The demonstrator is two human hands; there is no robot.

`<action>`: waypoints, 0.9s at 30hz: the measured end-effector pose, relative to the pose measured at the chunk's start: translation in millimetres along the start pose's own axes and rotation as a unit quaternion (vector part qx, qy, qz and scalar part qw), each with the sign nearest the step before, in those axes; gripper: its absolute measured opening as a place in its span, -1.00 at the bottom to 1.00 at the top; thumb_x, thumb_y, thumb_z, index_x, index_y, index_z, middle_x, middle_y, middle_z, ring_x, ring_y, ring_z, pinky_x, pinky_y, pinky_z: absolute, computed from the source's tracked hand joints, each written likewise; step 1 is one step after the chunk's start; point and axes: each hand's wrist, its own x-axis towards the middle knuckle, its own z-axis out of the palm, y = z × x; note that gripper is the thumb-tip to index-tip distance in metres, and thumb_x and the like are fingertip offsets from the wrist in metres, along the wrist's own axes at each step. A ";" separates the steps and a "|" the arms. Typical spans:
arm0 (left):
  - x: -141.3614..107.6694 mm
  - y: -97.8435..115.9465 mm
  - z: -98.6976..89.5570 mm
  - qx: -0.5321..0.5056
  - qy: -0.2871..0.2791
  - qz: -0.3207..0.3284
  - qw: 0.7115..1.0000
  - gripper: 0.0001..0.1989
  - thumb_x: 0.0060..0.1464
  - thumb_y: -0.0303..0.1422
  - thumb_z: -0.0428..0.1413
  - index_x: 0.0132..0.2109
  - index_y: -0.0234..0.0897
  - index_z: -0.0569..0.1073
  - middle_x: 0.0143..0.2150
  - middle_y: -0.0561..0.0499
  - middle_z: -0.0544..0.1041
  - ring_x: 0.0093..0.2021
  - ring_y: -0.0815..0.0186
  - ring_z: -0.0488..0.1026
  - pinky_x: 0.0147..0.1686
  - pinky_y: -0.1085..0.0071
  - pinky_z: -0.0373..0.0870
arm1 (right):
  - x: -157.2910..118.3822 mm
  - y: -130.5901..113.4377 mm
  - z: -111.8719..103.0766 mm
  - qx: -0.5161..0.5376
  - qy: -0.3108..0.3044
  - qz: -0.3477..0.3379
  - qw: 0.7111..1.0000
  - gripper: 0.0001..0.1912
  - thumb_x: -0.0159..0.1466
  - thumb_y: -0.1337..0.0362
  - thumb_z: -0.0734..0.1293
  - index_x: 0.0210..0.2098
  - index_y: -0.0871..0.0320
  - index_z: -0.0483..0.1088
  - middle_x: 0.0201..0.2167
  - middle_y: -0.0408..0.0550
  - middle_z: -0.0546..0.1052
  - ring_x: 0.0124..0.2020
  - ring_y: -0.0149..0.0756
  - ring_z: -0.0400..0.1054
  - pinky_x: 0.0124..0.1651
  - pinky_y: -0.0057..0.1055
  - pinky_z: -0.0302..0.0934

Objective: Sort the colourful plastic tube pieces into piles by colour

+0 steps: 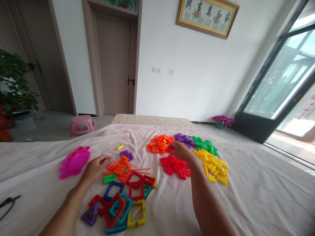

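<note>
My right hand [182, 151] reaches over the sorted piles, fingers pinched at a small red plastic stick [169, 149] beside the orange pile [159, 143]. Just below it lies the red pile [175, 165]. Behind the hand are purple sticks [184, 140], with green sticks [205, 145] and yellow sticks [213, 165] to the right. My left hand [97, 165] hovers, loosely open, at the left of a smaller mixed heap of orange sticks [119, 167]. Nearby are a few purple sticks [126, 154], green sticks [109, 178] and one yellow stick [120, 147].
Magnetic frame tiles [136, 190] in several colours overlap at the front, between my forearms. A pink paw-shaped plate [75, 162] lies left of my left hand. A patterned cloth [251, 190] with wrinkles covers the table. A pink stool [82, 125] stands beyond.
</note>
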 end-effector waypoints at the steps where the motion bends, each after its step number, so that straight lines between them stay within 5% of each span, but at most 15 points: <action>1: 0.0 0.1 -0.1 0.002 0.000 0.001 1.000 -0.64 0.09 -0.19 -0.02 -0.09 -0.18 0.57 -0.08 0.05 0.63 -0.04 0.25 0.53 -0.08 0.47 0.39 | -2.6 8.5 -4.5 -0.005 -0.010 0.015 1.000 -0.67 0.10 0.35 0.36 -0.11 0.17 0.53 -0.16 -0.01 0.57 -0.14 -0.23 0.42 -0.13 -0.44 0.19; 6: 0.6 -0.7 0.3 0.004 0.006 0.006 1.000 -0.65 0.08 -0.18 -0.01 -0.11 -0.17 0.57 -0.11 0.06 0.64 -0.06 0.25 0.54 -0.10 0.48 0.40 | -13.6 32.1 -19.3 -0.003 -0.025 0.092 0.995 -0.64 0.09 0.30 0.38 -0.09 0.13 0.53 -0.19 -0.01 0.59 -0.19 -0.22 0.45 -0.22 -0.44 0.22; 12: -0.7 1.5 -0.4 -0.002 0.006 0.009 1.000 -0.65 0.06 -0.18 0.00 -0.12 -0.18 0.57 -0.11 0.05 0.64 -0.06 0.24 0.54 -0.10 0.47 0.40 | -12.9 -5.3 -16.1 0.001 0.012 0.018 1.000 -0.73 0.19 0.36 0.27 -0.17 0.12 0.55 -0.26 -0.05 0.60 -0.24 -0.28 0.46 -0.23 -0.46 0.20; 20: -3.6 4.7 -0.8 -0.004 0.006 0.020 1.000 -0.65 0.07 -0.22 -0.02 -0.10 -0.19 0.57 -0.08 0.04 0.63 -0.04 0.26 0.52 -0.04 0.46 0.38 | -3.3 -83.7 44.0 0.059 -0.022 -0.131 0.989 -0.71 0.24 0.42 0.21 -0.19 0.10 0.55 -0.21 -0.07 0.60 -0.19 -0.31 0.46 -0.15 -0.47 0.22; 27: -1.9 1.2 1.7 -0.003 0.010 0.026 1.000 -0.66 0.08 -0.21 -0.02 -0.11 -0.18 0.57 -0.10 0.05 0.63 -0.07 0.27 0.53 -0.07 0.47 0.39 | -12.5 -127.4 96.0 0.114 -0.026 -0.230 0.966 -0.58 0.29 0.39 0.23 0.12 0.08 0.39 0.05 0.00 0.49 0.07 -0.24 0.35 0.12 -0.38 0.18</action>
